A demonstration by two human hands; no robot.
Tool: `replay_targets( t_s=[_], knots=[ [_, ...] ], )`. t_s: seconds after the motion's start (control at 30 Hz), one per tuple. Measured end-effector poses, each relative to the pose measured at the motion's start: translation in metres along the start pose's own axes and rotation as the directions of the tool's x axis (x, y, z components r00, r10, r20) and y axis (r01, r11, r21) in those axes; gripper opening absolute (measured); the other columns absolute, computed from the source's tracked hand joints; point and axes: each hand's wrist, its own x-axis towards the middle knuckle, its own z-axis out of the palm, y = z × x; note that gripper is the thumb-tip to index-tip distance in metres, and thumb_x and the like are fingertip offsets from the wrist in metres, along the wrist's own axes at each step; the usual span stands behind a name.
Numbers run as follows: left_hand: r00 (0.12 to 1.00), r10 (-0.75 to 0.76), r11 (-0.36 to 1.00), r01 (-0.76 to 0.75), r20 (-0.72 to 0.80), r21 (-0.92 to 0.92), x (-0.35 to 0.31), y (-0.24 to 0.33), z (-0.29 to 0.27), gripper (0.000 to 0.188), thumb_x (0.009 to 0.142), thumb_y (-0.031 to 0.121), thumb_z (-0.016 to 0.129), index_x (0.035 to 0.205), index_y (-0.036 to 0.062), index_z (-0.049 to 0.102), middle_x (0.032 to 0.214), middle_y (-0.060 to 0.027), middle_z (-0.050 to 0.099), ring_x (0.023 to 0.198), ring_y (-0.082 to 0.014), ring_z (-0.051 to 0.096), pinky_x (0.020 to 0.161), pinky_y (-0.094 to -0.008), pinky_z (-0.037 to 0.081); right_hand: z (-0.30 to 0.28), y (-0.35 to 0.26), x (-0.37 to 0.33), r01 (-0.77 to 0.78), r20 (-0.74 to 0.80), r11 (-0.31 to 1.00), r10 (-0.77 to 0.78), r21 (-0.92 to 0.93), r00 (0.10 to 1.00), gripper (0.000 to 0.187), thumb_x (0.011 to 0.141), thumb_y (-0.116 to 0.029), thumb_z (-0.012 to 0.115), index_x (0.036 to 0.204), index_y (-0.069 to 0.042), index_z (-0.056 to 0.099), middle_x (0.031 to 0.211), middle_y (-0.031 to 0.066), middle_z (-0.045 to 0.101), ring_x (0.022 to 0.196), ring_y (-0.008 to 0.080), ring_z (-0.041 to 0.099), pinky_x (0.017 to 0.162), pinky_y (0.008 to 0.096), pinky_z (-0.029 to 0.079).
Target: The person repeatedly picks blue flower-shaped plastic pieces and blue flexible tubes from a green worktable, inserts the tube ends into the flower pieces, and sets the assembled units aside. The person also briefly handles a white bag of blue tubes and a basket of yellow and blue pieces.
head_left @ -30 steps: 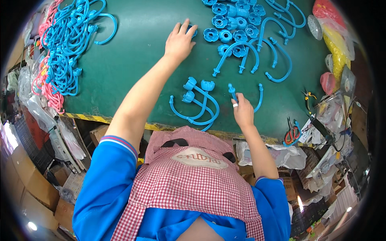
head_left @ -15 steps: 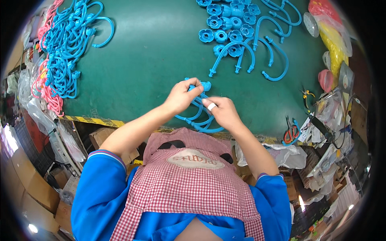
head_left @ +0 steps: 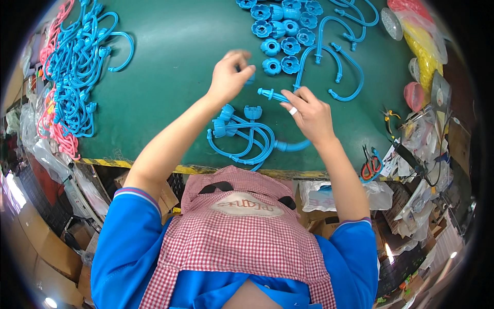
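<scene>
My right hand (head_left: 313, 114), with a white band round one finger, grips a blue plastic tube (head_left: 269, 94); its barbed tip points left. Up and to the left of it, my left hand (head_left: 229, 77) is closed and smeared by motion. A small blue plastic piece (head_left: 250, 79) shows under its thumb, mostly hidden. Below both hands lies a group of curved blue tubes (head_left: 265, 136), some with flower-shaped cups (head_left: 252, 112) on their ends. Loose blue flower-shaped cups (head_left: 270, 47) lie in rows beyond my hands.
Curved blue tubes (head_left: 360, 77) lie at the far right of the green table (head_left: 175, 87). At the left edge is a heap of blue tubes (head_left: 82, 62) beside pink ones (head_left: 64, 139). Red-handled cutters (head_left: 369, 167) and yellow-handled pliers (head_left: 389, 121) lie at the right.
My hands have moved apart and away from the curved tubes near the table's front edge. The left has gone up toward the loose cups; the right has risen rightward with a tube.
</scene>
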Motion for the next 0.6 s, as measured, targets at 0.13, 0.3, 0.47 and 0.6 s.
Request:
replay_targets(
  t_s=[0.13, 0.3, 0.47, 0.6],
  knots=[
    [0.807, -0.556, 0.435, 0.486, 0.198, -0.758, -0.027, 0.062, 0.001, 0.007, 0.086, 0.01, 0.053, 0.089, 0.0043, 0.052, 0.099, -0.0117, 0.059, 0.085, -0.0209, 0.061, 0.072, -0.0317, 0.05, -0.004, -0.023, -0.015, -0.129, -0.071, 0.985, 0.138, 0.118, 0.988, 0.021, 0.079, -0.026, 0.07, 0.096, -0.014, 0.07, 0.068, 0.0043, 0.054, 0.056, 0.0233, 0.058, 0.049, 0.0351, 0.046],
    [0.85, -0.343, 0.523, 0.526, 0.4, -0.67, -0.042, 0.073, 0.004, 0.016, 0.089, 0.019, 0.054, 0.092, 0.004, 0.057, 0.091, -0.0063, 0.059, 0.08, -0.0135, 0.054, 0.073, -0.0268, 0.044, -0.009, -0.045, -0.017, -0.193, 0.041, 0.953, 0.189, 0.232, 0.981, 0.018, 0.078, -0.02, 0.071, 0.09, -0.006, 0.072, 0.067, 0.009, 0.062, 0.056, 0.0253, 0.059, 0.052, 0.0342, 0.045],
    [0.78, -0.322, 0.668, 0.589, 0.537, -0.455, -0.069, 0.07, -0.003, 0.019, 0.09, 0.023, 0.057, 0.092, 0.0044, 0.06, 0.089, -0.0005, 0.059, 0.081, -0.0101, 0.05, 0.073, -0.0266, 0.041, 0.02, -0.05, -0.035, -0.618, 0.473, 0.613, 0.407, 0.493, 0.781, 0.02, 0.079, -0.02, 0.07, 0.09, -0.004, 0.073, 0.062, 0.015, 0.062, 0.053, 0.0223, 0.059, 0.054, 0.0351, 0.045],
    [0.77, -0.37, 0.749, 0.579, 0.52, -0.323, -0.084, 0.06, -0.013, 0.017, 0.085, 0.017, 0.06, 0.095, 0.0034, 0.06, 0.097, -0.0036, 0.06, 0.087, -0.0144, 0.051, 0.08, -0.031, 0.042, 0.02, -0.043, -0.023, -0.511, 0.544, 0.72, 0.22, 0.47, 0.81, 0.019, 0.08, -0.023, 0.07, 0.087, -0.006, 0.073, 0.068, 0.0149, 0.064, 0.061, 0.0267, 0.061, 0.059, 0.0371, 0.046]
  ],
)
